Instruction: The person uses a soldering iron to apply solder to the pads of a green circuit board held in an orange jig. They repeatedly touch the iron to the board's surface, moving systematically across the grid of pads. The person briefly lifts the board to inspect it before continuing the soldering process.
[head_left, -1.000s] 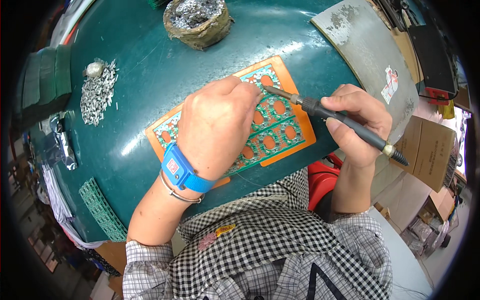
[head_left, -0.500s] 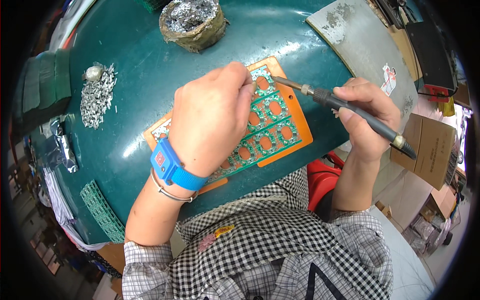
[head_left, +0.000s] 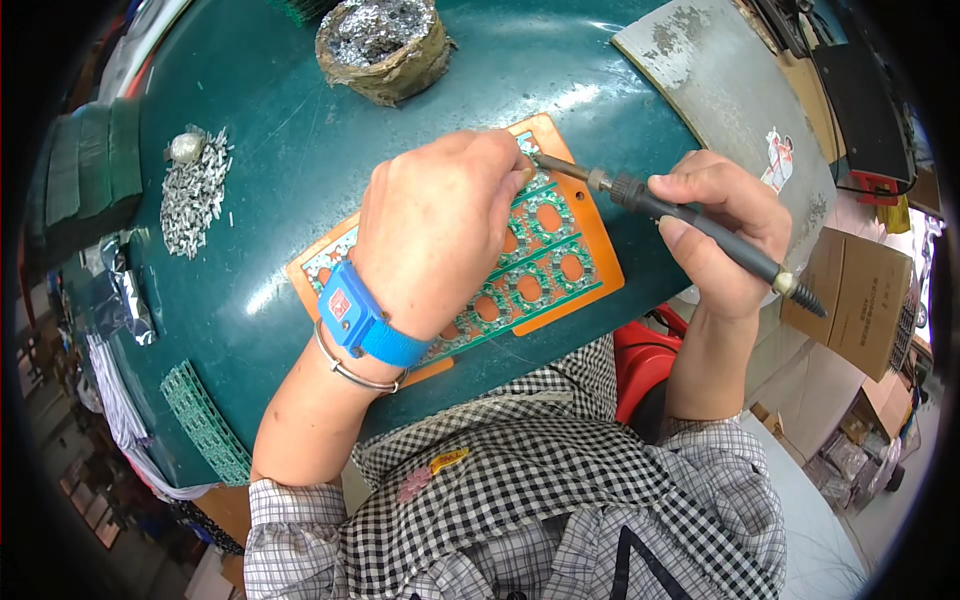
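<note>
A green circuit board panel [head_left: 548, 262] with several round cut-outs lies in an orange tray [head_left: 606, 262] on the table. My right hand [head_left: 730, 225] grips a dark soldering iron [head_left: 715, 232], whose tip reaches the panel's upper right part. Over the panel, my left hand [head_left: 440, 225] has its thumb and fingers pinched close beside that tip. What the pinch holds, if anything, is hidden by the fingers. A blue wrist strap [head_left: 360, 318] and a metal bangle circle my left wrist. The hand covers the panel's middle left.
A crusted pot [head_left: 385, 55] of silvery scraps stands at the back. To the left are a heap of small white-grey parts [head_left: 195, 195], another green board panel [head_left: 205, 422] and stacked green sheets [head_left: 85, 175]. A worn grey board [head_left: 745, 100] lies at right, above a cardboard box [head_left: 848, 300].
My left hand has shifted slightly right along the panel, its fingers closer to the iron's tip. The soldering iron and right hand have moved a little to the left.
</note>
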